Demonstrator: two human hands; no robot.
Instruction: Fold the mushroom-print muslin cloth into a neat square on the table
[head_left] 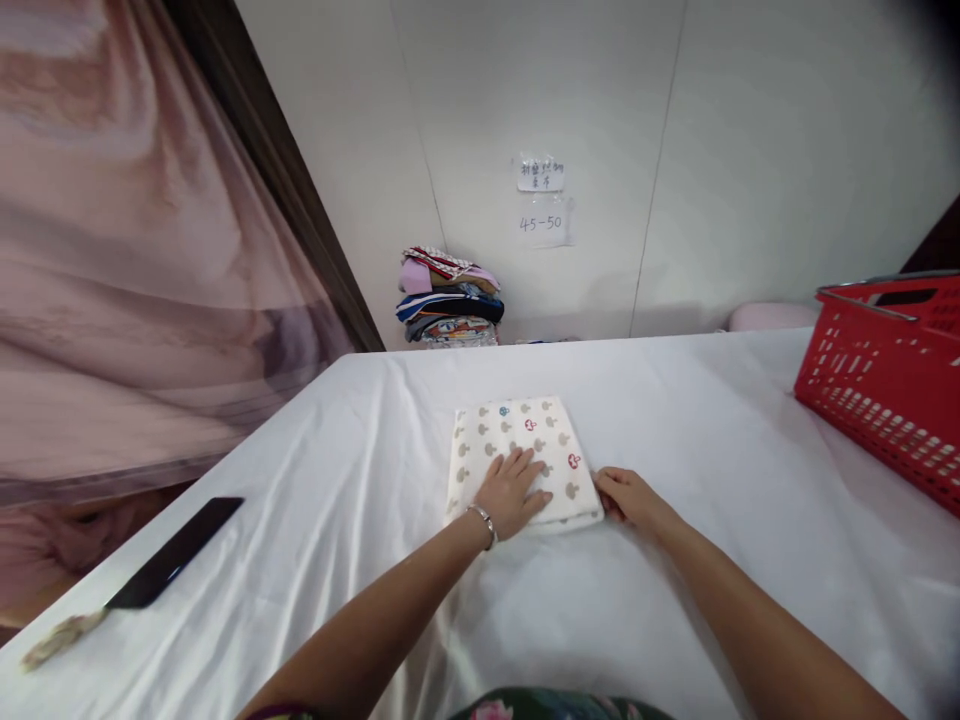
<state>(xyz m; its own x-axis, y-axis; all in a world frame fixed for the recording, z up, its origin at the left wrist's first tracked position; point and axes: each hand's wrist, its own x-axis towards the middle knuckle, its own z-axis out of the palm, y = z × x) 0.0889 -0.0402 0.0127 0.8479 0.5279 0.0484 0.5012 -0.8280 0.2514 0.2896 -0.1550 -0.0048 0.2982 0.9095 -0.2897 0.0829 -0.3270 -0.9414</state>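
Note:
A folded white cloth (517, 435) printed with grey, red and blue mushrooms lies flat in the middle of the table. My left hand (512, 494), with a bracelet at the wrist, rests palm down on the cloth's lower part, fingers spread. At the cloth's lower right corner, my right hand (624, 494) pinches the edge between thumb and fingers. The fingertips of that hand are partly hidden.
A white sheet covers the table (360, 450). At right stands a red plastic basket (885, 370); at left lies a dark flat object (176, 555) with a tassel. Behind the table is a stack of folded cloths (450, 305), beside a pink curtain (135, 230).

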